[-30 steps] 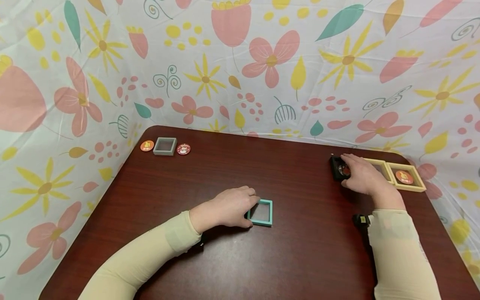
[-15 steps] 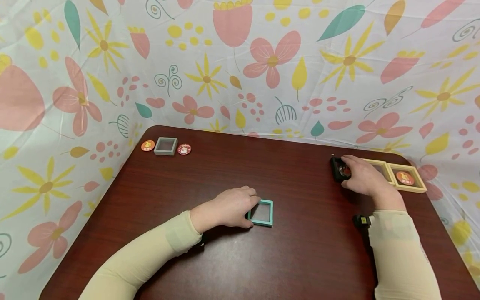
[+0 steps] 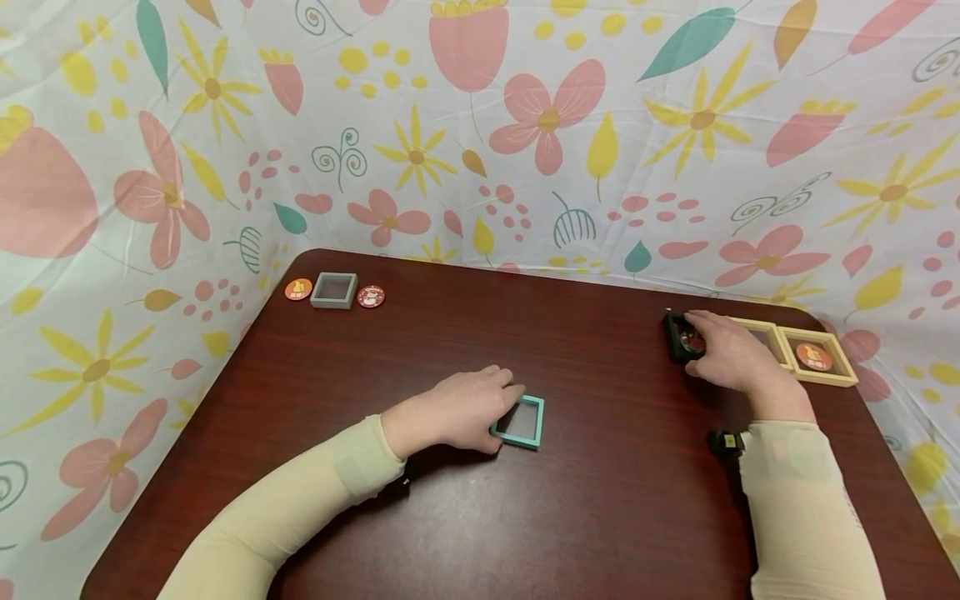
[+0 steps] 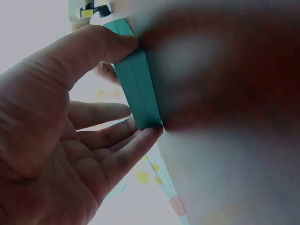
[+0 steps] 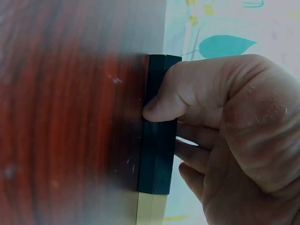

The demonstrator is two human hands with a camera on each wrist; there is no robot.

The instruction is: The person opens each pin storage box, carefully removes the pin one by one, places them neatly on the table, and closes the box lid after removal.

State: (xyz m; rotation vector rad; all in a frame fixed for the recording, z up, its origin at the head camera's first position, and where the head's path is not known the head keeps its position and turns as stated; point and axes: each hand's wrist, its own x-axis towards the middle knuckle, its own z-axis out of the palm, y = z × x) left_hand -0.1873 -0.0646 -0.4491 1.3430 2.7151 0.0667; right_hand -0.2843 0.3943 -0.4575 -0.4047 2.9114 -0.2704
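In the head view, my left hand [image 3: 468, 408] pinches the near and far left corners of a small square teal frame [image 3: 537, 425] with a clear middle. The left wrist view shows the thumb on one end of the teal frame [image 4: 137, 86] and a fingertip on the other. Off to the right, my right hand [image 3: 731, 354] grips a black square frame [image 3: 672, 340] with a round dark-and-red piece visible inside it. In the right wrist view, the thumb presses the side of the black frame [image 5: 157, 145], with the other fingers behind it. Both frames lie flat on the table.
Beside the black frame stand a cream frame [image 3: 767, 335], partly hidden by my hand, and another cream frame [image 3: 846, 367] holding an orange round badge [image 3: 813, 357]. At the far left are an orange badge [image 3: 297, 289], a grey frame [image 3: 333, 303] and a red badge [image 3: 371, 297].
My left hand and the teal frame have shifted very slightly left, and the frame has turned a little. The right hand stays on the black frame.
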